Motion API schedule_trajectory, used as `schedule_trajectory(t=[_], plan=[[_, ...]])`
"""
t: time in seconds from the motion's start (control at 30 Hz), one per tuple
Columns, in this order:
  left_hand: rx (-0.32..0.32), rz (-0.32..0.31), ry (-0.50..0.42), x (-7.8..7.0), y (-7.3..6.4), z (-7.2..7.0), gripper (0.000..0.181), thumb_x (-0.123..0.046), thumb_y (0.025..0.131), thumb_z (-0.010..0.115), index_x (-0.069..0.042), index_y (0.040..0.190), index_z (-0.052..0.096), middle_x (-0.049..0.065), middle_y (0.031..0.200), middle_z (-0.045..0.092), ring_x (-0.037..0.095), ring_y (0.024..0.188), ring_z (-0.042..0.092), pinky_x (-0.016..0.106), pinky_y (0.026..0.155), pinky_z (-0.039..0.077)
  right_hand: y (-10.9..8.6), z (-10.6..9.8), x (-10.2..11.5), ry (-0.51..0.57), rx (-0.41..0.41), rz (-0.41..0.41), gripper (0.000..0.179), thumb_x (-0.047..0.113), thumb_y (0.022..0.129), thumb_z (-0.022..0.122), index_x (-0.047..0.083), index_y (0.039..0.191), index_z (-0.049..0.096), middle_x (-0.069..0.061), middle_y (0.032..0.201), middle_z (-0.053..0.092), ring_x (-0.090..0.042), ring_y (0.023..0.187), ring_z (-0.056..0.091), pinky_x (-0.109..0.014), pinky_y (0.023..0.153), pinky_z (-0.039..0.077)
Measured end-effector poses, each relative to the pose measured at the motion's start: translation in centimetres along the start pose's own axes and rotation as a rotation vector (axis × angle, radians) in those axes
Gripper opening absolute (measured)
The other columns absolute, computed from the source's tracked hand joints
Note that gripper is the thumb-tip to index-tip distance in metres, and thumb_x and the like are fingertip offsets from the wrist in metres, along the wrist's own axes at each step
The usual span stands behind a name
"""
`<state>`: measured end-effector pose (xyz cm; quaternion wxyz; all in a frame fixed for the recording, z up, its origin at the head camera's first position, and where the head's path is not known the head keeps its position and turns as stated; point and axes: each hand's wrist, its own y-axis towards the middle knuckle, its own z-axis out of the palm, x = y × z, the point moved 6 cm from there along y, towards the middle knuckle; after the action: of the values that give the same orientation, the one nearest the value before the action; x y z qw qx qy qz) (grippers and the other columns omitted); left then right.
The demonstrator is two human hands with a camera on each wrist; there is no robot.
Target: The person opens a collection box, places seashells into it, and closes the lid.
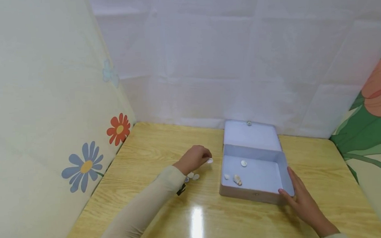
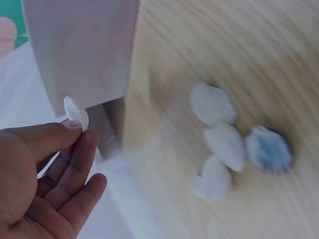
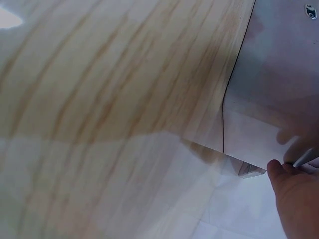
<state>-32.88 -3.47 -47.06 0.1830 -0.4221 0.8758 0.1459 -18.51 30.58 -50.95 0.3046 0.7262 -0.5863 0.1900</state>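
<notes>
My left hand (image 1: pixel 194 159) pinches a small white seashell (image 2: pixel 76 112) between thumb and fingertips, above the table just left of a pale hinged box (image 1: pixel 261 172). Several loose shells (image 2: pixel 225 145), white ones and one bluish, lie on the table below that hand; the forearm partly covers them in the head view. The box's lid (image 1: pixel 251 135) is laid back. Inside, toward its left, are a white round shell (image 1: pixel 243 163), a smaller white shell (image 1: pixel 227 176) and a brownish spiral shell (image 1: pixel 237 180). My right hand (image 1: pixel 301 199) grips the box's front right corner, thumb at the front rim, fingers along the right side.
The wood-grain table (image 1: pixel 170 220) bears a bright light reflection in front. A white cloth (image 1: pixel 207 60) hangs behind it. Flower-printed cloths stand at the left (image 1: pixel 47 105) and right (image 1: pixel 378 123) edges. A dark strap (image 1: pixel 181 190) shows at the left wrist.
</notes>
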Motion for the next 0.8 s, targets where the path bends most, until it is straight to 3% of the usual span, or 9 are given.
schedule_trajectory(t=[0.23,0.4,0.8], plan=[[-0.007,-0.033,-0.007,-1.8,0.8,-0.9,0.013,-0.014,0.094,0.066,-0.01,0.103,0.075,0.0,0.097,0.071,0.012,0.088,0.065,0.025,0.077,0.053,0.0,0.0,0.2,0.01,-0.003,-0.006,0.087,0.025,0.095,0.066,0.014,0.158,0.007,-0.031,0.154,0.018,-0.055,0.136,0.021,-0.071,0.103,0.023],[-0.005,-0.017,-0.011,-3.2,1.6,-1.0,0.014,-0.013,0.094,0.066,-0.009,0.104,0.075,0.0,0.098,0.071,0.011,0.089,0.064,0.024,0.078,0.052,-0.1,-0.1,0.3,0.008,-0.012,-0.019,0.085,0.024,0.095,0.066,0.01,0.157,0.01,-0.031,0.154,0.018,-0.056,0.135,0.021,-0.071,0.103,0.022],[0.032,0.027,-0.017,-6.2,3.5,0.7,0.012,-0.011,0.092,0.068,-0.009,0.101,0.076,-0.001,0.095,0.071,0.008,0.086,0.063,0.019,0.075,0.051,0.0,0.0,0.1,0.012,-0.009,-0.007,0.085,0.024,0.095,0.065,0.009,0.157,0.01,-0.032,0.154,0.018,-0.056,0.135,0.021,-0.071,0.103,0.022]])
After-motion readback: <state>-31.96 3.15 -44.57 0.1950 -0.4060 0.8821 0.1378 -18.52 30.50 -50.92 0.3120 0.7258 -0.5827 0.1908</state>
